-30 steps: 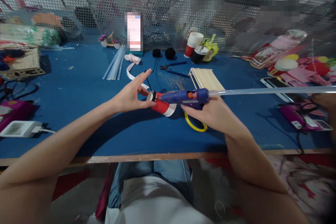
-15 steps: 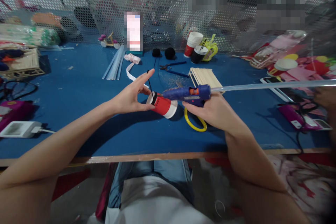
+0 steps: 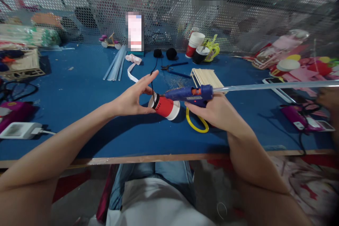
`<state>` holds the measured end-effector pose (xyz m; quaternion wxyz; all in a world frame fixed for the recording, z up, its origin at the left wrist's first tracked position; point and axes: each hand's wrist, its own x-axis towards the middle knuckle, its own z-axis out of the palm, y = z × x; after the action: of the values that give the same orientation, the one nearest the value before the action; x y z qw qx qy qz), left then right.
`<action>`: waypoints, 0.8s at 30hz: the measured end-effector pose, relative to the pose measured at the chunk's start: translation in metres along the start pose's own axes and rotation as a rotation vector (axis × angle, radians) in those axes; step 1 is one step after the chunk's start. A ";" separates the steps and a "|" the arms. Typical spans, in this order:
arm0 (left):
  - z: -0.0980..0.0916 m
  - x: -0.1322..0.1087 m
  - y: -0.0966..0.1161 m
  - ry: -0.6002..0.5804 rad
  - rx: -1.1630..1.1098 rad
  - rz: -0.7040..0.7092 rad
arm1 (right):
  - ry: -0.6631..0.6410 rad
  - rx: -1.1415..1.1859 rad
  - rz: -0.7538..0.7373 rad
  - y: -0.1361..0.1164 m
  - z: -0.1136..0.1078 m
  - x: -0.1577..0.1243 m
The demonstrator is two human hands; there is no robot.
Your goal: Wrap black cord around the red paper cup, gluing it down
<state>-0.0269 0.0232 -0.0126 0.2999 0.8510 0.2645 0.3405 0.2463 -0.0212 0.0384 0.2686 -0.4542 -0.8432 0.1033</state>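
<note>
A red and white paper cup (image 3: pixel 166 107) lies tilted on its side, its base end toward my left hand (image 3: pixel 135 97). Thumb and fingers of that hand grip the cup at this end. Black yarn (image 3: pixel 153 84) is wound round the end of the cup and runs up past my fingers to a black yarn ball (image 3: pixel 157 53). In my right hand (image 3: pixel 215 111) is a blue hot glue gun (image 3: pixel 189 93), its nozzle at the yarn-wrapped end of the cup. From its back a long clear glue stick (image 3: pixel 265 86) sticks out to the right.
Yellow-handled scissors (image 3: pixel 197 123) lie partly under my right hand. Behind are blue-handled pliers (image 3: pixel 177 69), a second black ball (image 3: pixel 171 53), stacked cups (image 3: pixel 196 42), a wooden stick piece (image 3: pixel 208 77), glue sticks (image 3: pixel 115 65) and white ribbon (image 3: pixel 131 72). A mesh screen (image 3: pixel 164 7) stands at the back.
The cup has shifted and turned very slightly to the right, and the left fingertips with it. The yarn strand hangs a little differently. The glue gun stays almost in place.
</note>
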 end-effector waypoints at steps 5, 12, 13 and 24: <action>0.001 0.001 0.002 0.003 0.013 0.025 | -0.013 0.004 0.012 -0.001 -0.003 -0.001; 0.001 0.000 0.000 0.020 -0.013 -0.013 | -0.055 -0.032 0.049 -0.001 -0.003 -0.004; 0.001 0.000 0.000 0.026 -0.018 -0.024 | -0.052 -0.058 0.048 -0.001 -0.002 -0.004; 0.002 0.000 0.001 0.048 -0.002 -0.104 | -0.103 -0.229 -0.052 -0.007 -0.004 -0.006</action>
<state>-0.0245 0.0218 -0.0129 0.3115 0.8273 0.3154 0.3450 0.2460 -0.0301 0.0429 0.1741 -0.4540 -0.8736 0.0224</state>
